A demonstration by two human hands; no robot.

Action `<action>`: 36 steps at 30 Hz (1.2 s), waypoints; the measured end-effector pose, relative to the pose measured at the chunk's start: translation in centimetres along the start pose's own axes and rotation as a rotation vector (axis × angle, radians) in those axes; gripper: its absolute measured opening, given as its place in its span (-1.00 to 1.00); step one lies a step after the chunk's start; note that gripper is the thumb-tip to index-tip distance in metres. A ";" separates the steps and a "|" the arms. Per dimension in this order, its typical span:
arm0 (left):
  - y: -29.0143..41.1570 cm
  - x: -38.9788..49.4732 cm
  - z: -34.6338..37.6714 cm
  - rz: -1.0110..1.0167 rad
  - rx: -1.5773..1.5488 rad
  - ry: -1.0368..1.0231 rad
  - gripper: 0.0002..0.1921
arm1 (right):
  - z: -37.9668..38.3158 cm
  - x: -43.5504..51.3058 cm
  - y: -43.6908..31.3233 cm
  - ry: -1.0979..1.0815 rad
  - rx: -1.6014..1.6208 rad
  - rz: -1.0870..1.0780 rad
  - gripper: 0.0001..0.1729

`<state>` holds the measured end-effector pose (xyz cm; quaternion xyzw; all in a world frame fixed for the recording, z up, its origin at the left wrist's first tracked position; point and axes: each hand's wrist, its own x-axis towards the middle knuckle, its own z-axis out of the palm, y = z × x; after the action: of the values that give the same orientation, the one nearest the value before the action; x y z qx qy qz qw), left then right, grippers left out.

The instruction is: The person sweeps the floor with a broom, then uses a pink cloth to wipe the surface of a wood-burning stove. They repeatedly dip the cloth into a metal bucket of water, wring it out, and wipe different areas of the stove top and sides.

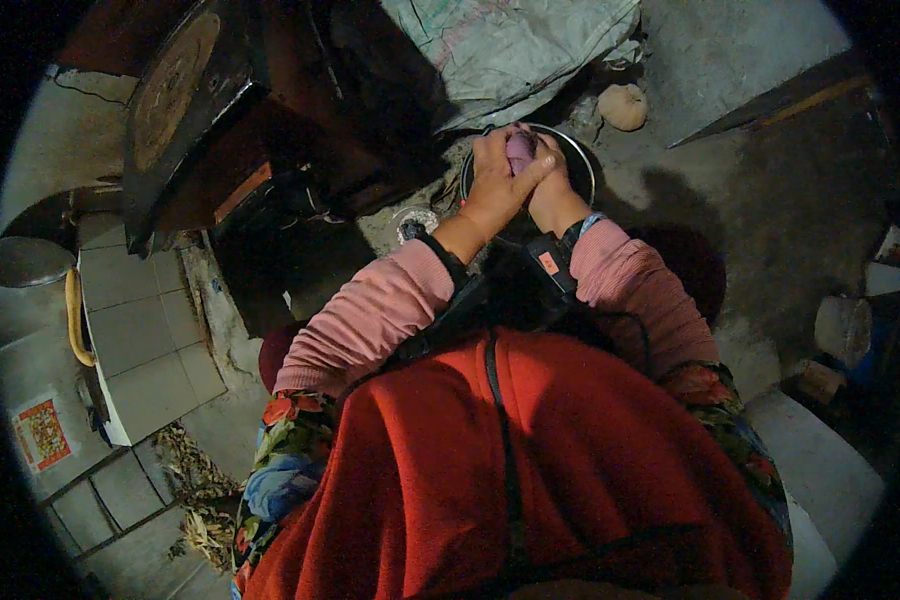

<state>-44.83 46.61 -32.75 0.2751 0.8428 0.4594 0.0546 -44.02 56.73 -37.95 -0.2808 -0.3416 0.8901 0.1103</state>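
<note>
Both of my hands are together over a round, metal-rimmed basin (588,154) on the floor. Between them is a purple root vegetable (521,150), perhaps a sweet potato, with a darker patch at its top. My left hand (494,176) wraps it from the left, its thumb reaching across to the right. My right hand (555,184) closes round it from the right, partly behind the left thumb. Most of the basin's inside is dark and its contents cannot be made out. A small round container (417,223) with crumpled, silvery contents stands left of the basin.
A pale woven sack (517,52) lies beyond the basin. A tan, round gourd or pumpkin (622,107) sits at the back right. A dark stove-like structure (187,112) rises at the left, near a tiled ledge (142,315). Dry plant scraps (206,517) lie at lower left.
</note>
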 end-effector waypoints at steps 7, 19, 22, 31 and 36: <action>-0.8 2.1 0.0 -0.142 -0.105 0.068 -0.58 | 1.1 -0.6 0.1 0.031 -0.026 0.118 -0.65; -3.3 5.8 -1.3 -0.741 -0.803 -0.171 -0.68 | 1.6 0.3 0.0 0.093 -0.167 -0.078 -0.80; -2.7 4.6 -2.9 -0.810 -0.967 -0.256 -0.65 | 0.1 2.4 -0.3 0.203 -0.327 -0.182 -0.77; -6.9 0.6 -4.9 -0.836 -0.781 -0.125 -0.64 | -5.8 5.5 4.5 0.384 -1.151 0.021 -0.59; -9.7 -0.9 -7.1 -0.823 -0.788 -0.139 -0.72 | -8.4 5.6 9.7 -0.337 -2.105 -0.261 -0.59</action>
<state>-50.52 36.72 -36.65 -0.0874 0.6402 0.6604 0.3825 -43.83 56.32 -51.94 -0.0697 -0.9749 0.1571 -0.1412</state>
